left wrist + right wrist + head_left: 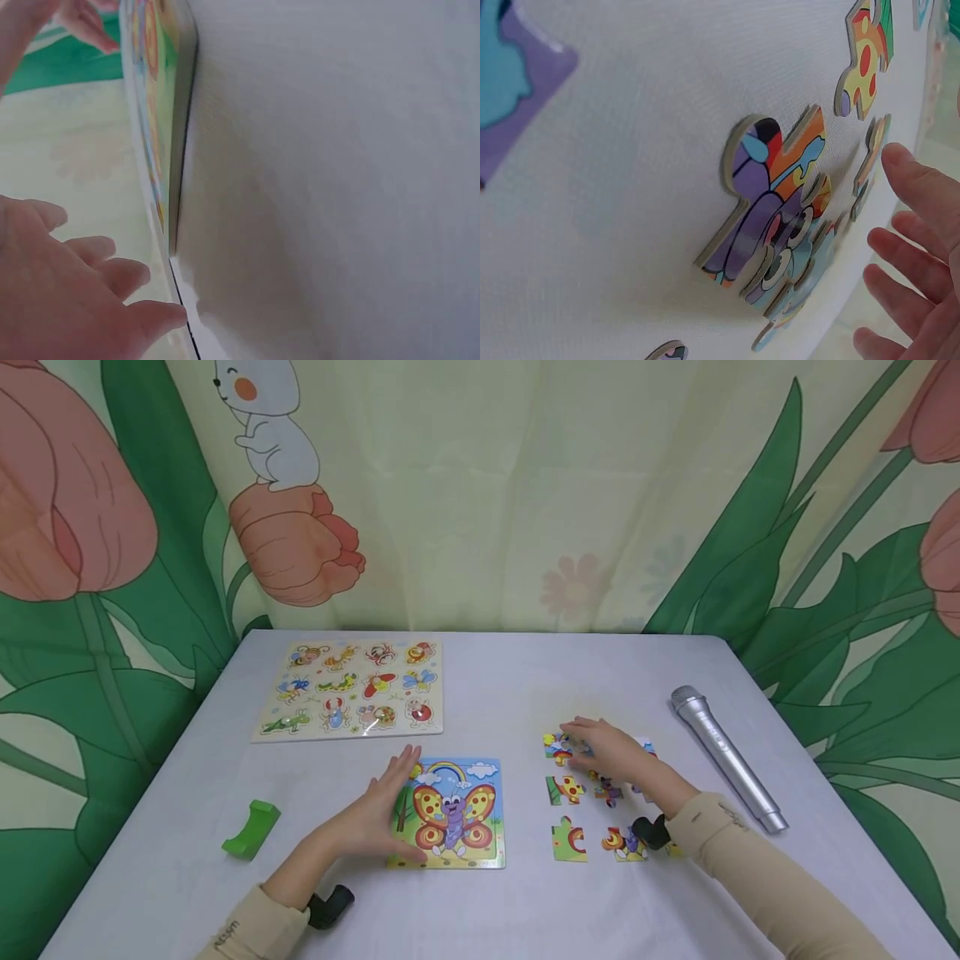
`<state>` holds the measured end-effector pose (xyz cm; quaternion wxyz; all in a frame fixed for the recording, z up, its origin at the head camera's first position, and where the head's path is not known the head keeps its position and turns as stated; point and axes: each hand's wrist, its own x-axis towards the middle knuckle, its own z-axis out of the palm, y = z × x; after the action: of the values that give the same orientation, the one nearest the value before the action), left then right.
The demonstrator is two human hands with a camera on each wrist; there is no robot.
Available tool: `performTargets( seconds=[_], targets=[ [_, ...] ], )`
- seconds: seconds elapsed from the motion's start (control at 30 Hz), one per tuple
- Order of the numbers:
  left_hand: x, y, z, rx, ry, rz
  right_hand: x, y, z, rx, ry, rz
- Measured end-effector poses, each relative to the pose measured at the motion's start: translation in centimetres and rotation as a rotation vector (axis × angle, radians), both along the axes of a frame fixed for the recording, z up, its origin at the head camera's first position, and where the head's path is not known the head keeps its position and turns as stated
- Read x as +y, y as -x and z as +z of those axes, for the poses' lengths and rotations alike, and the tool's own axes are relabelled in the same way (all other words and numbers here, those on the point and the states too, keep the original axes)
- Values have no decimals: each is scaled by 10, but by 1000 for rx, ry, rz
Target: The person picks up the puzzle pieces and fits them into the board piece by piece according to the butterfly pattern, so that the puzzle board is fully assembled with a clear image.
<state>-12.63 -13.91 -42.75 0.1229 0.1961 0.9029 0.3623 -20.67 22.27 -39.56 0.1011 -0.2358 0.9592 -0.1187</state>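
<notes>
My left hand rests at the left side of a square butterfly picture board, fingers spread, the thumb over its lower left edge. In the left wrist view the board's side stands just beyond the spread fingers. My right hand hovers over loose jigsaw pieces, with nothing held in its loosely spread fingers. Under it, the right wrist view has a purple butterfly-body piece and a yellow red-spotted piece. A green-edged corner piece and a bottom-row piece lie nearer me.
An insect peg puzzle lies at the back left. A green curved block is left of my left hand. A silver microphone lies right of the pieces. A patterned curtain hangs behind the white-covered table.
</notes>
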Motion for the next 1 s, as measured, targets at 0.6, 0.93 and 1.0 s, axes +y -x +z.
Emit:
performTargets(
  seconds=[0.6, 0.93, 1.0],
  targets=[
    [4, -1, -7, -64, 114, -20, -1, 8, -7, 40, -28, 39],
    [6, 1, -9, -68, 109, 22, -3, 10, -10, 64, -20, 59],
    [8, 3, -10, -59, 99, 31, -3, 10, -10, 65, -13, 63]
  ],
)
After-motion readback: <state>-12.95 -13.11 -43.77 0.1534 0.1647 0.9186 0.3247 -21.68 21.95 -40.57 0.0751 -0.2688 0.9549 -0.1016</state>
